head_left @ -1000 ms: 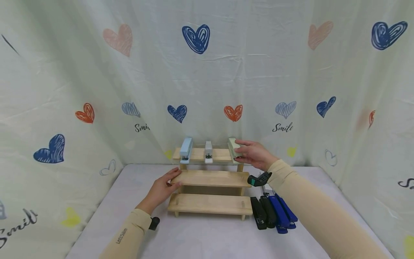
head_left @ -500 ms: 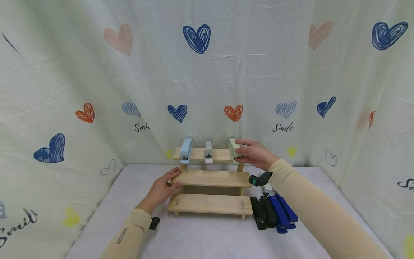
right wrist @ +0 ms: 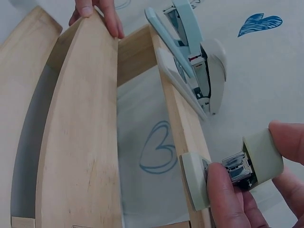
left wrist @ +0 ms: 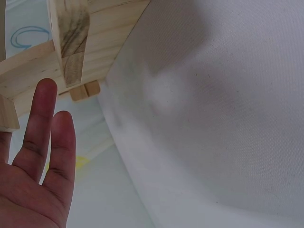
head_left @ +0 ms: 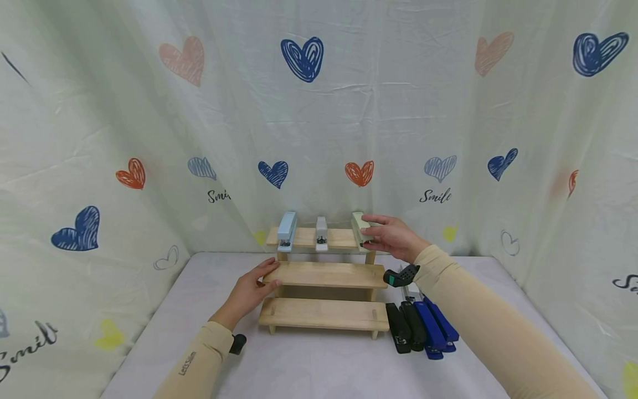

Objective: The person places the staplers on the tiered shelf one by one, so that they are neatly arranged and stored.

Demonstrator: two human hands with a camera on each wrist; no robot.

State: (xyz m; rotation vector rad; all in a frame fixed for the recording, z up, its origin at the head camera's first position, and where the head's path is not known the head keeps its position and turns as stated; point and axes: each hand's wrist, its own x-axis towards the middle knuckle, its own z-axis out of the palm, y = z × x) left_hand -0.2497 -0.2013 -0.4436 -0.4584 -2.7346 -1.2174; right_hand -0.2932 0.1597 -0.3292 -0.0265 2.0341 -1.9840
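A three-tier wooden shelf rack [head_left: 324, 313] stands on the table. My left hand [head_left: 249, 291] grips the left end of its middle board, thumb at the front edge; in the left wrist view two straight fingers [left wrist: 61, 152] stand clear of the wood. On the top board a light blue stapler [head_left: 287, 230] and a smaller grey-white stapler [head_left: 321, 235] sit apart. At the right end my right hand [head_left: 394, 238] holds a pale green stapler [right wrist: 266, 159]; the right wrist view shows its base [right wrist: 194, 180] on the board and its upper arm raised between my fingers.
Right of the rack, two black staplers [head_left: 412, 327] and several blue staplers [head_left: 433, 327] lie side by side, with a partly hidden metallic-looking one [head_left: 411, 293] behind them. A white curtain [head_left: 319, 111] with printed hearts hangs behind the table [head_left: 299, 368].
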